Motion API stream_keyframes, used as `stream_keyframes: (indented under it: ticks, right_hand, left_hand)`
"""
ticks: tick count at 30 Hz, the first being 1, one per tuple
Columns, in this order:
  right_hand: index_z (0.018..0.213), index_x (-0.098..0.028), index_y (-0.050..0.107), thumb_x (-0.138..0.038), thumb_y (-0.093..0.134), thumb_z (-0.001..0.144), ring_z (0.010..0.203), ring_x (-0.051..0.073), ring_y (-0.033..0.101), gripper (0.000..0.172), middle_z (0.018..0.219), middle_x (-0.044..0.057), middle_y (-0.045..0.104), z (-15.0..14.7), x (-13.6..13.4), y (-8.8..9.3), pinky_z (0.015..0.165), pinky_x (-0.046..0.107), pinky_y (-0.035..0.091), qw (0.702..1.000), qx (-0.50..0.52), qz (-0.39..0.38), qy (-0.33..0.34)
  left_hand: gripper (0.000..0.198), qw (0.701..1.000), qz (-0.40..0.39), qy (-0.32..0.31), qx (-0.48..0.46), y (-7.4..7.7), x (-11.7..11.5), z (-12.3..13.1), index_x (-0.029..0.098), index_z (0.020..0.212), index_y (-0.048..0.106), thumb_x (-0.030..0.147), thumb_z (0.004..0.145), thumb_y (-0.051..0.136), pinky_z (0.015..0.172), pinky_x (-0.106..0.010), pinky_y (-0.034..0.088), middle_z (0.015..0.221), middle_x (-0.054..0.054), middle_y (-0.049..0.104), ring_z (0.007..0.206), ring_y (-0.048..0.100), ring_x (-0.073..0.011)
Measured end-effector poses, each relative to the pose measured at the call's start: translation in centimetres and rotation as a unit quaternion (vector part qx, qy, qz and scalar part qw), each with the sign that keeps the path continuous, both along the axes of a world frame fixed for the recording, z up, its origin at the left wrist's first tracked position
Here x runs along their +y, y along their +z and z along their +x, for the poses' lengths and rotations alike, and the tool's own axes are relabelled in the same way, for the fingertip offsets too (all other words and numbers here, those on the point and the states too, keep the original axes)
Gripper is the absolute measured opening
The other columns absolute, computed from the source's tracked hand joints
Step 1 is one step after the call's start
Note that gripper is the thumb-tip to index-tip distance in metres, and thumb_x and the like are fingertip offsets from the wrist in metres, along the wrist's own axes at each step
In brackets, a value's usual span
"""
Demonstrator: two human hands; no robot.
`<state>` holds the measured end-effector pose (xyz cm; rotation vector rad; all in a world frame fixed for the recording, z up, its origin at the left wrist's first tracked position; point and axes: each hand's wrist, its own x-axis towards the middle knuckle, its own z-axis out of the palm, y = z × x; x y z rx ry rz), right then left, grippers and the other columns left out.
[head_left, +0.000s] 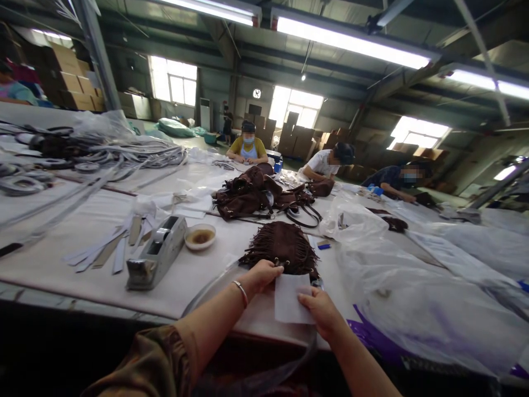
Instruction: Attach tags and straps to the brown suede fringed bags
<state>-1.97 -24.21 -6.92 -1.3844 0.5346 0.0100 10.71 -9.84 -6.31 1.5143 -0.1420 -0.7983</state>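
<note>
A dark brown fringed bag (285,242) lies on the table in front of me, small metal rings along its near edge. My left hand (264,275), with a bracelet at the wrist, is closed in a pinch on that near edge, by a ring. Between the thumb and fingers of my right hand (324,313) is a square sheet of white paper (289,309). The paper overlaps the near edge of the bag, and its top lies close to my left fingertips. What sits under the paper is hidden.
Left of my arms stand a grey tape dispenser (159,251), a small dish with brown residue (200,237) and loose strips (113,248). More brown bags (248,193) are heaped beyond. Clear plastic sheeting (413,292) spreads at right. Several co-workers (248,149) sit across the table.
</note>
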Motion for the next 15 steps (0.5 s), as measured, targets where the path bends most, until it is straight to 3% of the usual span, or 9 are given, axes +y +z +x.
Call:
stream_keyframes:
  ticks: [4,7,9,12,15]
  right_hand:
    - [0.081,-0.014,0.073,-0.022,0.06,0.056,0.055,0.018,0.061,0.028,0.061,0.002,0.069,-0.2,-0.3,0.0,0.048,0.024,0.042,0.991,0.031,-0.125,0.029]
    - [0.077,-0.016,0.073,-0.022,0.059,0.057,0.056,0.018,0.061,0.026,0.064,0.002,0.07,0.4,0.3,0.7,0.048,0.024,0.042,0.985,0.025,-0.17,0.024]
    - [0.077,-0.016,0.072,-0.022,0.062,0.056,0.057,0.019,0.062,0.024,0.065,0.002,0.071,1.2,1.2,0.9,0.049,0.025,0.044,0.99,0.007,-0.139,0.008]
    - [0.078,-0.016,0.07,-0.023,0.067,0.055,0.053,0.02,0.062,0.024,0.062,0.003,0.069,2.9,2.6,0.4,0.049,0.028,0.047,0.999,-0.019,-0.022,-0.025]
    - [0.081,-0.018,0.066,-0.03,0.065,0.06,0.056,0.023,0.065,0.024,0.064,0.004,0.07,4.7,3.7,-0.9,0.053,0.032,0.051,0.998,-0.04,0.029,-0.049]
  left_hand:
    - [0.03,0.99,0.101,-0.016,-0.097,1.1,0.1,1.2,0.012,0.063,0.061,0.034,0.082,0.065,0.049,-0.025,0.044,0.052,-0.001,0.057,0.042,0.051,-0.0109]
    - [0.029,0.97,0.164,-0.021,-0.176,2.4,0.3,1.7,0.012,0.064,0.064,0.036,0.08,0.066,0.053,-0.028,0.045,0.054,-0.006,0.06,0.049,0.058,-0.0163]
    - [0.024,0.955,0.192,-0.018,-0.225,3.5,0.3,1.6,0.012,0.066,0.066,0.034,0.077,0.069,0.062,-0.03,0.048,0.061,-0.009,0.065,0.063,0.064,-0.0211]
    - [0.019,0.918,0.241,-0.013,-0.314,4.8,0.3,0.9,0.013,0.075,0.07,0.032,0.075,0.069,0.079,-0.031,0.048,0.081,-0.013,0.071,0.087,0.066,-0.0261]
    - [0.02,0.868,0.303,-0.023,-0.393,5.1,0.2,-0.2,0.015,0.086,0.071,0.032,0.08,0.062,0.082,-0.033,0.049,0.09,-0.014,0.071,0.091,0.066,-0.0268]
